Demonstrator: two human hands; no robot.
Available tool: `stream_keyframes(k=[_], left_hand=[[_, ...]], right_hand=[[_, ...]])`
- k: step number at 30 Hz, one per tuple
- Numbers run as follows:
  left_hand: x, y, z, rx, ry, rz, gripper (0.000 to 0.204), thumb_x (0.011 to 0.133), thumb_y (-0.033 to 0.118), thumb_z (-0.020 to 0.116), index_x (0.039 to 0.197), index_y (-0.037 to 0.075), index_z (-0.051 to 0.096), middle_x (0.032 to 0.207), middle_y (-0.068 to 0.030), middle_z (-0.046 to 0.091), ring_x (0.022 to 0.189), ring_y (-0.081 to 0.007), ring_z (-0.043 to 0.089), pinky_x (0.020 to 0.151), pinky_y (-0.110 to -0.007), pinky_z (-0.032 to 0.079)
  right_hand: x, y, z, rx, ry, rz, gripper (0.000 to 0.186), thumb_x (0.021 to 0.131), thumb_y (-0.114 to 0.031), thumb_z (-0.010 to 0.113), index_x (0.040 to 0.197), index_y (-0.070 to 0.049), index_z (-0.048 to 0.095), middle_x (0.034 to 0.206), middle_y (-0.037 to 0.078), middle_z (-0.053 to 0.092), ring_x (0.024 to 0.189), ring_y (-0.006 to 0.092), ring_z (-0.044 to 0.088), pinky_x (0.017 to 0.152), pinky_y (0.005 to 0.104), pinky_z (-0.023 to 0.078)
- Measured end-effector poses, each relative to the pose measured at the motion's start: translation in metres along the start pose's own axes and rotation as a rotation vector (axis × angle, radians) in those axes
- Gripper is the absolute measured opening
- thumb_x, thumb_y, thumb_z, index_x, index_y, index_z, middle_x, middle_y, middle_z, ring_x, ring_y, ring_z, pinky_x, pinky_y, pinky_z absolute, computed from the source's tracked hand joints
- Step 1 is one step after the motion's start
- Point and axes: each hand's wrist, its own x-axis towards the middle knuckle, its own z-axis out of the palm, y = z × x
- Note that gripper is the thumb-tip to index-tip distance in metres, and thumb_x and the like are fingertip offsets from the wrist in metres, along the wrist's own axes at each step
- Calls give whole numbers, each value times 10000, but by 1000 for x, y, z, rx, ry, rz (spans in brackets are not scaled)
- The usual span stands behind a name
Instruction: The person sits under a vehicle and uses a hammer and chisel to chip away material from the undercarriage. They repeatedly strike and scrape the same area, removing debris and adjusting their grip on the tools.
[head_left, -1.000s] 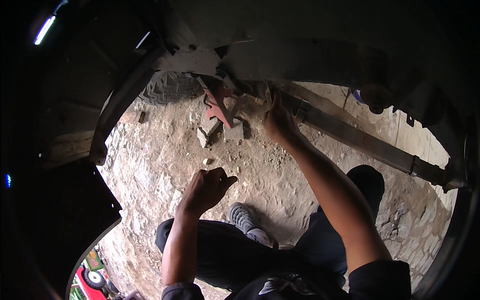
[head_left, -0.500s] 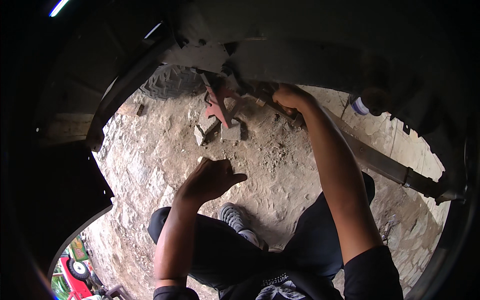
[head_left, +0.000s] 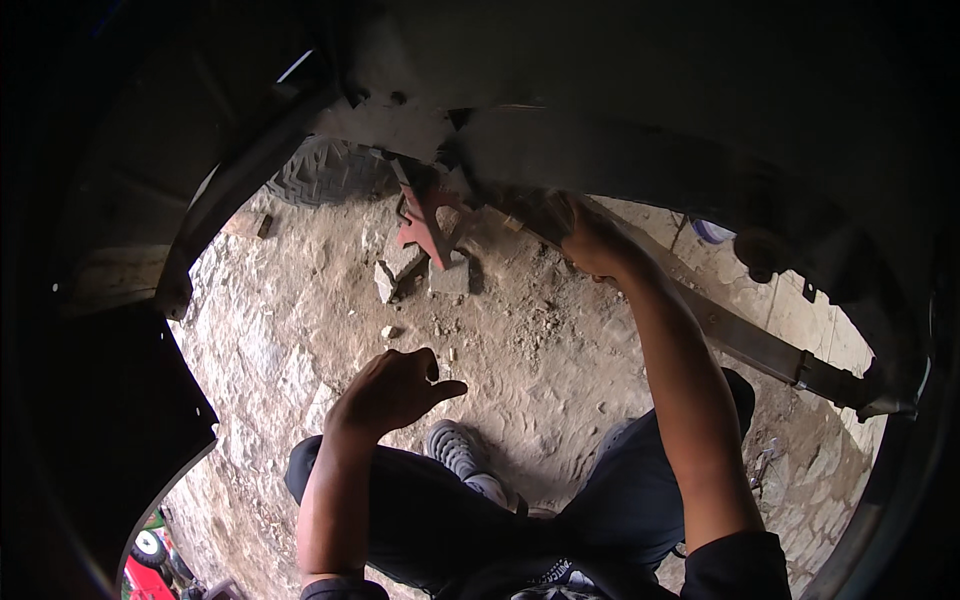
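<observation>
My left hand (head_left: 392,388) hovers above the dirt floor at the middle left. Its thumb points out to the right, apart from the curled fingers, and no object shows in it. My right hand (head_left: 592,242) reaches up to a long metal beam (head_left: 735,335) beneath the dark vehicle body. Its fingers are curled and partly lost in shadow, and whatever they grip is hidden. Left of that hand, a red jack stand (head_left: 428,228) leans under the vehicle, its foot by a concrete block (head_left: 450,274).
A knobbly tyre (head_left: 325,172) lies behind the stand. Another broken block (head_left: 399,266) and a small stone (head_left: 390,332) are on the uneven ground. Dark vehicle panels (head_left: 110,370) surround me on the left and above. A wood piece (head_left: 247,224) lies at the far left.
The view has shifted slightly. My left hand has moved a little left and nearer to me, uncovering a small stone. My right hand stays at the beam, turned somewhat.
</observation>
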Motion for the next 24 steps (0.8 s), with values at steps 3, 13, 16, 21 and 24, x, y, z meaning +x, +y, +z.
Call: stream_keyframes(k=[3,13,16,21,24], left_hand=[[-1,1,-3,-13,9,-1,514,854,517,782,985,24,714,780,-228,713,795,-373,732,744,-452,562],[23,38,1,-55,109,219,467,882,474,764,1010,30,700,782,-201,723,824,-399,723,773,-469,560],[29,41,7,-12,105,240,455,885,462,765,999,27,699,780,-199,721,821,-392,724,771,-466,559],[18,23,11,34,138,176,449,891,453,764,992,20,698,775,-205,720,796,-385,726,748,-463,562],[16,26,8,37,137,167,436,889,426,779,997,11,700,692,-186,700,658,-315,727,679,-427,560]], right_hand=[[14,13,10,-110,268,-274,789,878,-23,498,1608,-186,249,1059,241,688,611,239,676,465,381,517],[34,-38,11,60,140,-258,461,890,-87,552,1341,-21,624,1333,323,608,1258,395,602,1046,421,487],[57,-13,17,-5,200,-178,554,881,-91,542,1432,-51,514,1105,284,672,817,333,669,640,398,520],[10,-12,20,58,139,-158,766,895,-90,550,1598,-126,248,1189,306,671,940,417,719,734,465,601],[-4,23,45,-97,350,-222,814,914,-82,565,1624,-179,179,1354,326,591,1261,482,583,1040,535,497]])
